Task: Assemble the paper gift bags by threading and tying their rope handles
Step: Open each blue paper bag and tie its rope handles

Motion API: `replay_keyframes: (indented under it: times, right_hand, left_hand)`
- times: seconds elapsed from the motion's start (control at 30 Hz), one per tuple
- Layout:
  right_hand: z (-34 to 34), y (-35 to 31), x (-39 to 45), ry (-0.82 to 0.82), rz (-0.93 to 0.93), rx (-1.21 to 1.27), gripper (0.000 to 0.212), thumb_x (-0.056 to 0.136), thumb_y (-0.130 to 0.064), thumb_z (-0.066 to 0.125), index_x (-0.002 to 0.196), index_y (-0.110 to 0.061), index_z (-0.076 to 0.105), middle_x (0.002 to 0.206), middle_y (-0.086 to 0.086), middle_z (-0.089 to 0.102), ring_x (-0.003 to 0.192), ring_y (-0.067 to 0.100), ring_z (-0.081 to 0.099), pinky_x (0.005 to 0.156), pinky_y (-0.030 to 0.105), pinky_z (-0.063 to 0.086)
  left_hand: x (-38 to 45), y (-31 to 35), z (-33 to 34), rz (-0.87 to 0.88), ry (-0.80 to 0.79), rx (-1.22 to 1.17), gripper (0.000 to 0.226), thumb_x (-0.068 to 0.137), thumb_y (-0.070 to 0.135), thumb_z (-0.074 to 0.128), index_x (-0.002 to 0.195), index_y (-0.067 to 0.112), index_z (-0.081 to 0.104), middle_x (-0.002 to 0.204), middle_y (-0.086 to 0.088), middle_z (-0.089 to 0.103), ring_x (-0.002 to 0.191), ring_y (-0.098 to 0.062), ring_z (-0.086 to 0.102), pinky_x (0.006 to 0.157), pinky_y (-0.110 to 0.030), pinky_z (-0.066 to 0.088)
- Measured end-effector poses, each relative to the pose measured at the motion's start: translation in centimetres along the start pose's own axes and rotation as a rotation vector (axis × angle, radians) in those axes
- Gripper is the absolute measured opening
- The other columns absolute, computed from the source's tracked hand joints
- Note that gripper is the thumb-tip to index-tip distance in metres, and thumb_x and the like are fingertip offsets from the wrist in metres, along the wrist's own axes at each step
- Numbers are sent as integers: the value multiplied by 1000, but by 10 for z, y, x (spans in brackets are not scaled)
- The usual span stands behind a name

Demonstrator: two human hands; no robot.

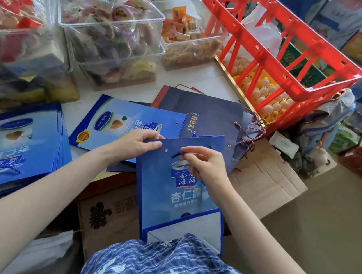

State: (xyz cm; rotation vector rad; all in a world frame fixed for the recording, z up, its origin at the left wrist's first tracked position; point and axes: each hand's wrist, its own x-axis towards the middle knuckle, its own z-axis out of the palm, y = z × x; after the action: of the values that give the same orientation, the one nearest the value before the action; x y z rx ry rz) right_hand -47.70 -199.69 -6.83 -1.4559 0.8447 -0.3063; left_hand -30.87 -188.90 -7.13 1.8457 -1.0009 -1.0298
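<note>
A flat blue paper gift bag [177, 198] stands tilted on my lap, its top edge toward the table. My left hand [136, 142] pinches the bag's top left corner beside a metal eyelet [166, 150]. My right hand [204, 164] pinches a dark blue rope handle [176, 154] near the bag's top edge, just right of that eyelet. A second eyelet [229, 146] shows on the bag's rear panel. Whether the rope passes through a hole is hidden by my fingers.
A stack of flat blue bags [7, 152] lies at the left, another blue bag [125, 123] and dark navy bags [211, 115] with twisted cords [250, 133] lie ahead. Clear snack bins [111, 31], a red crate [280, 55] over eggs, and cardboard boxes [265, 183] surround the table.
</note>
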Motion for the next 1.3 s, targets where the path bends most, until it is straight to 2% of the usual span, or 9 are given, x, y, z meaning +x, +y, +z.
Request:
replay_keyframes:
  times: [0.23, 0.43, 0.67, 0.8, 0.9, 1.03, 1.13, 1.23, 1.3]
  right_hand:
    - [7, -1, 0, 62, -5, 25, 5, 83, -8, 69, 83, -11, 65, 83, 6, 70, 52, -4, 57, 50, 8, 40]
    - [11, -3, -3, 55, -63, 47, 9, 87, -6, 64, 95, -8, 66, 91, 8, 70, 51, -5, 59, 51, 6, 42]
    - [13, 4, 6, 96, -184, -208, 6, 84, -9, 68, 87, -12, 73, 84, 1, 71, 79, 13, 68, 74, 21, 56]
    - [15, 8, 5, 138, -297, -400, 7, 83, -10, 69, 89, -8, 74, 83, 1, 70, 77, 14, 64, 73, 23, 55]
    - [20, 12, 5, 197, -485, -680, 7, 82, -12, 68, 86, -11, 74, 82, 3, 72, 75, 20, 65, 66, 34, 54]
    - [28, 9, 4, 262, -575, -869, 9, 80, -17, 66, 76, -10, 70, 73, 1, 68, 73, 23, 62, 55, 33, 48]
    - [24, 5, 7, 213, -458, -824, 17, 80, -21, 72, 88, -8, 67, 89, 2, 64, 95, 21, 50, 72, 32, 41]
    - [9, 2, 15, 133, -412, -894, 43, 76, -36, 74, 109, -12, 61, 115, 4, 55, 112, 21, 41, 90, 33, 30]
    - [1, -2, 17, 12, -361, -961, 45, 77, -45, 71, 108, -13, 61, 110, 1, 58, 107, 18, 45, 96, 34, 24]
  left_hand:
    - [1, 4, 5, -12, 16, -1, 13, 96, 15, 50, 97, 15, 63, 106, 4, 62, 87, 0, 59, 68, -8, 49]
    - [1, 10, 8, -9, 17, 38, 15, 96, 18, 50, 102, 13, 63, 110, -1, 61, 100, -12, 58, 83, -25, 49]
    - [0, 10, 8, -42, 8, 11, 14, 96, 19, 49, 102, 15, 62, 117, -3, 60, 107, -16, 56, 88, -31, 49]
    - [-1, 9, 8, -42, 15, 27, 14, 96, 20, 50, 103, 15, 61, 117, -2, 60, 105, -12, 56, 81, -23, 48]
    - [-1, 9, 8, -42, 24, 45, 15, 96, 18, 50, 103, 13, 62, 116, -2, 60, 107, -14, 55, 87, -29, 47]
    - [2, 13, 12, -4, 27, 102, 10, 95, 16, 52, 99, 16, 61, 115, 3, 57, 110, -11, 51, 91, -25, 41]
    - [0, 12, 11, 18, -6, 129, 10, 95, 14, 51, 95, 13, 61, 115, 2, 57, 107, -11, 52, 86, -21, 43]
    - [-6, 11, 6, 65, -86, 95, 17, 95, 13, 51, 78, 15, 57, 112, 4, 57, 98, -5, 52, 74, -8, 42]
    - [-7, 6, 3, 120, -138, 191, 21, 94, 17, 54, 73, 21, 53, 108, 7, 57, 99, -8, 50, 80, -12, 39]
